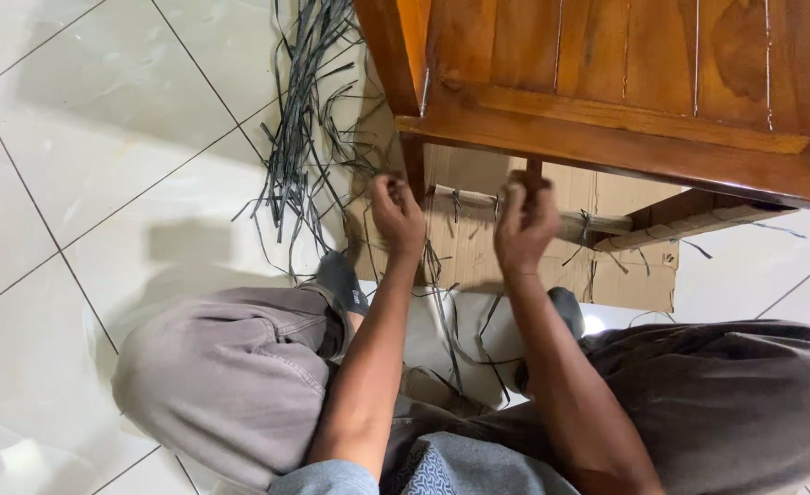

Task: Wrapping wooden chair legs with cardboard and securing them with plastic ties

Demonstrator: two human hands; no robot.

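White tiled floor with a wooden piece of furniture above it

The floor (103,137) is made of large glossy white tiles with thin dark joints, and it reflects soft light and a grey shadow near the middle left. At the top right there is a brown wooden furniture frame (625,119) with vertical slats and a polished surface. Under it, a flat sheet of brown cardboard (634,275) lies on the tiles. No wall or window is in view.
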